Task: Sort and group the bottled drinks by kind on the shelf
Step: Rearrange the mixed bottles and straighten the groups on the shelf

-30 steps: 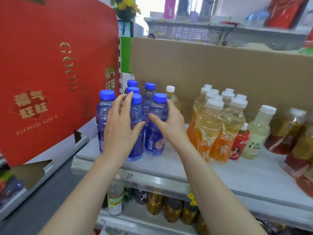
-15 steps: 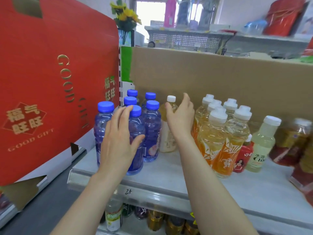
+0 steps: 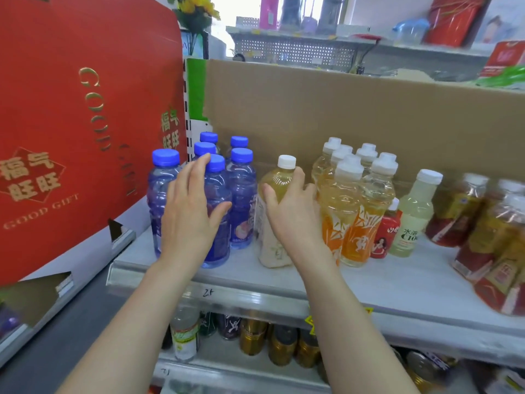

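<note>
Several blue-capped bottles (image 3: pixel 241 200) stand grouped at the left end of the white shelf (image 3: pixel 383 282). My left hand (image 3: pixel 193 211) lies with straight fingers against the front ones. My right hand (image 3: pixel 292 214) grips a pale yellow bottle with a white cap (image 3: pixel 279 177), upright near the shelf's front between the blue group and a cluster of orange-labelled, white-capped bottles (image 3: pixel 355 206). Right of that cluster stand a small red bottle (image 3: pixel 386 237) and a pale green bottle (image 3: pixel 412 217).
A large red gift box (image 3: pixel 71 123) borders the shelf on the left. Brown cardboard (image 3: pixel 355 115) forms the back wall. Red-labelled tea bottles (image 3: pixel 488 228) lean at the far right. The lower shelf holds gold cans (image 3: pixel 281 345) and other bottles.
My right hand left the blue bottles, reached back to the pale yellow bottle and drew it forward toward the shelf's front. My left hand stayed against the blue bottles.
</note>
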`<state>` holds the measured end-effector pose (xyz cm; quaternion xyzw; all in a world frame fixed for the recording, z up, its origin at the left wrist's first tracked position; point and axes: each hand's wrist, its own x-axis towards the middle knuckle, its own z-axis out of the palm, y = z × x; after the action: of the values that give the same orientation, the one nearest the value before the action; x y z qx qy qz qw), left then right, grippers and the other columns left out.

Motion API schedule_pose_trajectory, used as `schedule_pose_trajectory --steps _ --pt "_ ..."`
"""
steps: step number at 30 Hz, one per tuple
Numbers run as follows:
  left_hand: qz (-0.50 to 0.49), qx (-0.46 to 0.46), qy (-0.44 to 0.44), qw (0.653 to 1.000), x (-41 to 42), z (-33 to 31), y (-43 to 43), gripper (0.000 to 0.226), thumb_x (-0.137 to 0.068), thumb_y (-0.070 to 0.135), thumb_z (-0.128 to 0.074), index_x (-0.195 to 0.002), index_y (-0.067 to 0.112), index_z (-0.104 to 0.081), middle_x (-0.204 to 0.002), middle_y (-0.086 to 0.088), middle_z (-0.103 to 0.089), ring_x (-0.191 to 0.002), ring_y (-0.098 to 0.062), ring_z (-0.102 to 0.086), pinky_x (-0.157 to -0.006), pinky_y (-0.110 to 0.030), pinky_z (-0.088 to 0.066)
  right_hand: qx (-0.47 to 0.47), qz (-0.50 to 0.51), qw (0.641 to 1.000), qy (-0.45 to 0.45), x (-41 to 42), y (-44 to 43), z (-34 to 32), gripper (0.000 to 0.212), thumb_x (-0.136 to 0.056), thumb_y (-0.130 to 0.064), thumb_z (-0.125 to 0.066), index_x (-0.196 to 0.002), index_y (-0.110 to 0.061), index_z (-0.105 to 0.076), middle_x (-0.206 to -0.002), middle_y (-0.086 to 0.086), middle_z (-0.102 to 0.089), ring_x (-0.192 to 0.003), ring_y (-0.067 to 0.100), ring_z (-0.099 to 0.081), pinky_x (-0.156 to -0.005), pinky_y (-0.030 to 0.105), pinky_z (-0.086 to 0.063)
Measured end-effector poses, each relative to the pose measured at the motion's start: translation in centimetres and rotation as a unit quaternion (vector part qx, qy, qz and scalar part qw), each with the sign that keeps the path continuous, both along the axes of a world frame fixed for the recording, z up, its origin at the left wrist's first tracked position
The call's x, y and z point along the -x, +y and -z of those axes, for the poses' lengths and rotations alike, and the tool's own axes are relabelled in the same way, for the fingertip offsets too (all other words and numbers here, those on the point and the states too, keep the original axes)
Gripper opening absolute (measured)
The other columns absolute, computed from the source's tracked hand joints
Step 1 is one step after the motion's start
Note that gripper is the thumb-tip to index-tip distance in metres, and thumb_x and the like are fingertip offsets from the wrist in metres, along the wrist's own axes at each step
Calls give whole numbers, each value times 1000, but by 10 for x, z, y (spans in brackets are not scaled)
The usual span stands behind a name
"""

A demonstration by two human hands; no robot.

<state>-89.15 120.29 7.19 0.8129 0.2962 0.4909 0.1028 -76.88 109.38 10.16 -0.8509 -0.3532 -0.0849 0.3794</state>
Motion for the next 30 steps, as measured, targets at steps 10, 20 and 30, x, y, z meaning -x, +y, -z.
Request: schedule_pose_trajectory --steps 10,20,30 --pt "17 27 -12 999 -1 5 -10 84 -91 16 -69 -158 21 -18 -162 -6 -27 -148 -25 -24 -117 -43 -27 -152 -64 986 33 24 -34 35 93 -78 -52 -79 -151 -27 -27 -139 -3 -51 -127 16 -50 -98 27 -43" --pt "370 318 -30 873 -17 16 -108 58 -67 65 -61 -119 40 -57 -111 19 -71 -100 1 -67 -81 -19 -53 -335 -178 908 178 -11 -120 28 74 -80 -44 -80 -145 -31 -45 -137 -11 -61 -128 9 -58 -109 44 -48" --pt "379 466 -184 778 -71 43 -179 97 -30 74 -87 -110 25 -62 -101 1 -78 -89 -20 -75 -66 -31 -60 -342 -138 919 143 -113 -169 10 39 -91 -56 -58 -121 -33 -64 -98 3 -71 -88 13 -69 -81 41 -56"
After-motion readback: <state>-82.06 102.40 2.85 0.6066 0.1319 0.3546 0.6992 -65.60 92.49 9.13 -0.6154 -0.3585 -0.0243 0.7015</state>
